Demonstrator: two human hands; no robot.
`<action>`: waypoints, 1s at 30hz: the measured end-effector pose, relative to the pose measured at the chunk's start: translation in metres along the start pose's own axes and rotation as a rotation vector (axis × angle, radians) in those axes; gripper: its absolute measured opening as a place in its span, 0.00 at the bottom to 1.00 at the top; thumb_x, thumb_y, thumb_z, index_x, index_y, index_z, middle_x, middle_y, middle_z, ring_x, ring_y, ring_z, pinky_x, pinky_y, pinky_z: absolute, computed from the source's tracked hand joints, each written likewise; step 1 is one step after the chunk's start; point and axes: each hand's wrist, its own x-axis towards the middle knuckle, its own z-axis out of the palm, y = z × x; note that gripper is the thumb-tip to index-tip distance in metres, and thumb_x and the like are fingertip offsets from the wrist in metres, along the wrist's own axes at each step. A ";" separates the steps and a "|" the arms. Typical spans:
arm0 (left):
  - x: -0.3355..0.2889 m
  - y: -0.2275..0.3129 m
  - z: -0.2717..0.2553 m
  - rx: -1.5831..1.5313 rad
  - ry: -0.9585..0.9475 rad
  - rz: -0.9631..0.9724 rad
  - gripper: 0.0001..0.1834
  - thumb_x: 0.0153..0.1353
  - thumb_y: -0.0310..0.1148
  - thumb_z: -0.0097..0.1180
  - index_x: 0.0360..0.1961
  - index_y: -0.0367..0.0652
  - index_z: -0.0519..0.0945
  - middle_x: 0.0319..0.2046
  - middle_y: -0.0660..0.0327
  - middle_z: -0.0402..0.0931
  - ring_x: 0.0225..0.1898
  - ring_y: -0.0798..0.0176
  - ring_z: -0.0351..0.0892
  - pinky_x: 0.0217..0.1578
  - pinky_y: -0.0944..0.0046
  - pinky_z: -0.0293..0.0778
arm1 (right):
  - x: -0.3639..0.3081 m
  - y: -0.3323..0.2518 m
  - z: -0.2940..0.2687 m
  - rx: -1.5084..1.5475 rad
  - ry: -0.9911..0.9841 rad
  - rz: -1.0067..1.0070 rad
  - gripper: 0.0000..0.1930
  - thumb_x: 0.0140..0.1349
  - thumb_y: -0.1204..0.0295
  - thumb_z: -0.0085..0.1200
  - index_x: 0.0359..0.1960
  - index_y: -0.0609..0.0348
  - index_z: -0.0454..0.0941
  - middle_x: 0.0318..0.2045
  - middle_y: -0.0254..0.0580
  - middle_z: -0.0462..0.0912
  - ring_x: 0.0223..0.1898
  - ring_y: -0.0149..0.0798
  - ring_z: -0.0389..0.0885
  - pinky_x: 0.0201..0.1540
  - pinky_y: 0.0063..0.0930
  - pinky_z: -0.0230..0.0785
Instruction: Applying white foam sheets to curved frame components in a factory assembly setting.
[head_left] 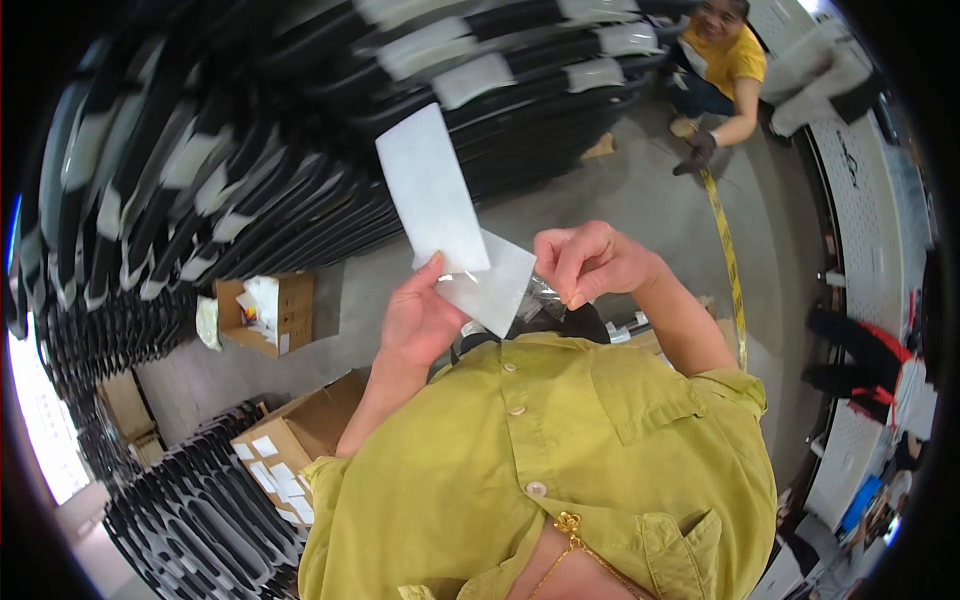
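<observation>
A worker in a yellow-green shirt (pixel 450 460), a gold pendant (pixel 568 522) at the collar, handles two white sheets (pixel 432 190) held out in front of the chest. The left hand (pixel 415 315) grips the pair, thumb pressed on top, one sheet overlapping the other and slanting away toward the far side. Just right of the sheets, the right hand (pixel 600 265) has thumb and forefinger closed together; whether they pinch the clear film (pixel 543 294) just beside them cannot be told. Near left, an open carton (pixel 285 440) bears white labels beside a stack of black parts (pixel 200 545). Farther left, a second box (pixel 295 312) stands on the floor (pixel 365 300) with white material inside. Yellow tape (pixel 728 265) runs along the floor at right toward a crouching co-worker (pixel 728 65) in a yellow top and dark glove (pixel 700 152). More black parts with white wraps fill the far left.
</observation>
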 end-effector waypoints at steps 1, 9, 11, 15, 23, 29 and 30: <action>0.011 -0.014 0.012 0.016 -0.002 -0.022 0.21 0.56 0.32 0.46 0.51 0.38 0.63 0.47 0.56 0.67 0.52 0.54 0.64 0.53 0.50 0.57 | -0.019 -0.008 -0.013 -0.005 -0.018 -0.006 0.04 0.45 0.79 0.58 0.24 0.61 0.78 0.28 0.36 0.71 0.27 0.26 0.65 0.30 0.17 0.60; 0.085 -0.113 0.115 0.196 -0.092 -0.033 0.20 0.54 0.28 0.50 0.49 0.39 0.65 0.46 0.59 0.69 0.49 0.59 0.66 0.52 0.55 0.59 | -0.178 -0.114 -0.070 -0.596 0.337 0.170 0.11 0.44 0.78 0.58 0.32 0.62 0.78 0.36 0.39 0.72 0.31 0.30 0.71 0.36 0.22 0.65; 0.103 -0.138 0.140 0.299 -0.127 0.004 0.19 0.54 0.29 0.51 0.48 0.40 0.66 0.45 0.61 0.69 0.48 0.62 0.66 0.51 0.56 0.60 | -0.212 -0.118 -0.081 -0.804 0.747 0.231 0.13 0.46 0.79 0.56 0.37 0.61 0.77 0.35 0.37 0.72 0.32 0.27 0.71 0.35 0.19 0.64; 0.135 -0.182 0.188 0.446 -0.236 0.006 0.17 0.53 0.30 0.54 0.45 0.41 0.69 0.44 0.64 0.69 0.47 0.66 0.66 0.49 0.61 0.61 | -0.253 -0.111 -0.080 -0.940 1.416 0.067 0.09 0.47 0.79 0.54 0.33 0.63 0.74 0.29 0.35 0.73 0.26 0.25 0.70 0.31 0.16 0.64; 0.204 -0.235 0.270 0.566 -0.194 -0.128 0.17 0.54 0.31 0.53 0.46 0.43 0.69 0.43 0.65 0.69 0.47 0.66 0.65 0.49 0.58 0.59 | -0.252 -0.101 -0.105 -1.503 1.680 -0.103 0.13 0.37 0.76 0.60 0.26 0.58 0.70 0.26 0.41 0.72 0.25 0.42 0.73 0.24 0.28 0.66; 0.255 -0.260 0.312 0.617 -0.207 -0.140 0.17 0.54 0.31 0.53 0.45 0.45 0.69 0.43 0.66 0.69 0.47 0.66 0.65 0.49 0.57 0.58 | -0.264 -0.121 -0.165 -1.653 1.783 -0.077 0.14 0.37 0.76 0.60 0.27 0.59 0.70 0.26 0.43 0.71 0.26 0.42 0.72 0.24 0.29 0.66; 0.261 -0.263 0.320 0.623 -0.215 -0.137 0.16 0.54 0.31 0.53 0.45 0.45 0.69 0.43 0.66 0.69 0.47 0.66 0.65 0.48 0.57 0.58 | -0.267 -0.125 -0.173 -1.646 1.794 -0.073 0.14 0.37 0.76 0.60 0.27 0.59 0.70 0.26 0.43 0.71 0.26 0.42 0.72 0.24 0.29 0.66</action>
